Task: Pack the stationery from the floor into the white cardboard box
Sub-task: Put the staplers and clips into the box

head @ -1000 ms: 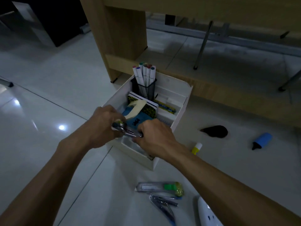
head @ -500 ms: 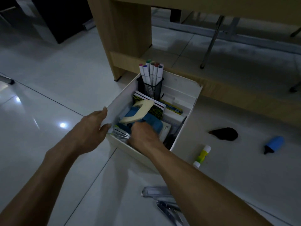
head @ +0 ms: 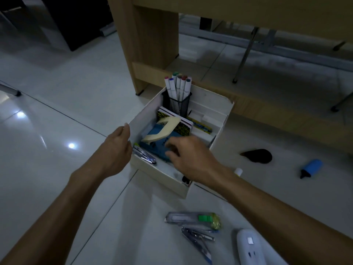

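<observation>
The white cardboard box (head: 210,100) stands on the floor under a wooden desk. Inside are a black mesh cup of markers (head: 177,92), a patterned notebook (head: 181,127), a blue and cream hole punch (head: 162,134) and a metal stapler (head: 145,155) along the near left wall. My left hand (head: 116,148) rests against the box's left wall with relaxed fingers. My right hand (head: 191,157) hovers over the box's near half, fingers loosely curled, holding nothing. On the floor lie a clear packet (head: 193,219), a second stapler (head: 198,241), a glue stick (head: 238,171), a blue highlighter (head: 311,168) and a black object (head: 257,155).
A white power strip (head: 250,247) lies at the bottom edge near my right forearm. The wooden desk panel (head: 147,39) rises behind the box, with metal chair legs (head: 244,58) beyond. Glossy white floor tiles (head: 57,131) stretch to the left.
Both hands held the metal stapler over the box; it now lies inside by the left wall. My left hand moved to the box wall and my right hand lifted up, empty.
</observation>
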A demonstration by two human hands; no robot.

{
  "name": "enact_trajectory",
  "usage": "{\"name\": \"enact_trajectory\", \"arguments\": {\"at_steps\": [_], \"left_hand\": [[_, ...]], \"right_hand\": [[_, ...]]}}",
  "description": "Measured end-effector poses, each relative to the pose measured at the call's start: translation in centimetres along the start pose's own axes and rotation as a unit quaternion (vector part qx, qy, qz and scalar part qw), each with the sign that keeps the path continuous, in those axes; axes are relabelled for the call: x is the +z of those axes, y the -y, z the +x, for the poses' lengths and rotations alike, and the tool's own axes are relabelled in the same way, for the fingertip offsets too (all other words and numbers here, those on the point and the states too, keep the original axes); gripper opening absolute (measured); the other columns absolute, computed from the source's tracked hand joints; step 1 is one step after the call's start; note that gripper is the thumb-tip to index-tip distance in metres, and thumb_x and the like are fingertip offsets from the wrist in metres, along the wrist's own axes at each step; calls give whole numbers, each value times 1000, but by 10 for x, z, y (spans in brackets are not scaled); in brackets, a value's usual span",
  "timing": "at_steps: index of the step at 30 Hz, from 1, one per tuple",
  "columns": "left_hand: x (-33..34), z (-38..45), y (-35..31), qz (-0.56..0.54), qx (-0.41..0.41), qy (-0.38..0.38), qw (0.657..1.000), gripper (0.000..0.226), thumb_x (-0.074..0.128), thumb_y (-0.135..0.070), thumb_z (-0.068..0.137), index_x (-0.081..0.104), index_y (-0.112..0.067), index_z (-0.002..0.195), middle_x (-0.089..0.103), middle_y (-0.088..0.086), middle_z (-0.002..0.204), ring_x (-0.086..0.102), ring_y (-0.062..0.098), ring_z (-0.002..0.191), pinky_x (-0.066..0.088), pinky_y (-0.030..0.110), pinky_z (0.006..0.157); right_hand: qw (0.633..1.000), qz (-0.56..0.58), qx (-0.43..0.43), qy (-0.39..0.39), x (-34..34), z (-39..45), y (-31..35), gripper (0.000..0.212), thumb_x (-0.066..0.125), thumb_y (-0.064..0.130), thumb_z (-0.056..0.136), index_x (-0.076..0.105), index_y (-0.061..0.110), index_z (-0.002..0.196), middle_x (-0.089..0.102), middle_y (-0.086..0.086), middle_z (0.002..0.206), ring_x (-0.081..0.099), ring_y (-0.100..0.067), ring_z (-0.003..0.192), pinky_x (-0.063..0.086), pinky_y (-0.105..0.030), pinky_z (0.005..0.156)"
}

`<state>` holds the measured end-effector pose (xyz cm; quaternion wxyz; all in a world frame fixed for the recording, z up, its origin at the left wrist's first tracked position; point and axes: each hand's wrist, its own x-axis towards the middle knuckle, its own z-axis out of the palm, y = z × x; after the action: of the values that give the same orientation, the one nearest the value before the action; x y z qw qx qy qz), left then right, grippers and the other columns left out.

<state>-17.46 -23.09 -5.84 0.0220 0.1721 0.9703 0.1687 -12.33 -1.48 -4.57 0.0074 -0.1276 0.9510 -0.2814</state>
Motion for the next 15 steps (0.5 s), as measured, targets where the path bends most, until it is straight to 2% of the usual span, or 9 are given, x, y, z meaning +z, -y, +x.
{"name": "enact_trajectory", "arguments": {"at_steps": [3,5,7,11,13,15], "left_hand": [[9,-1,1,6,-11,-28,1000,49,47,6,88,35,18,134,49,35,119,54,48,96,49,48,81],[15,-5,-4,5,-25,-57,998,39,45,7,88,42,21,125,49,39,113,52,51,98,48,53,87],[21,-12,-11,24,-28,-83,996,32,41,1,90,50,20,114,50,40,108,49,52,96,45,58,89],[25,-21,-19,59,-17,-87,994,38,38,-17,96,58,11,113,47,43,111,42,54,106,36,60,95],[23,-22,-24,64,1,-82,995,48,28,-26,94,62,7,100,53,34,98,46,46,97,36,54,89],[21,-23,-29,60,12,-91,994,50,27,-26,92,65,8,95,55,33,95,47,44,94,35,52,87]], "right_hand": [[988,-31,-78,-129,-11,-51,-15,9,61,17,88,68,12,91,65,-2,82,55,-17,75,47,-32,64],[985,-28,-74,-150,-9,-83,-27,7,62,13,87,68,11,87,61,-1,80,52,-15,74,42,-26,64],[992,-5,-41,-116,1,-113,-39,8,60,17,87,67,15,87,59,1,81,51,-12,73,41,-24,63],[992,-44,79,87,34,-160,-50,43,38,54,78,63,26,99,58,5,95,57,-17,91,43,-28,70],[983,-67,99,140,49,-177,-48,45,46,61,78,60,28,105,54,5,105,55,-18,100,42,-29,75],[980,-85,106,147,63,-190,-44,50,55,62,75,55,26,110,47,3,116,51,-20,104,41,-33,79]]}}
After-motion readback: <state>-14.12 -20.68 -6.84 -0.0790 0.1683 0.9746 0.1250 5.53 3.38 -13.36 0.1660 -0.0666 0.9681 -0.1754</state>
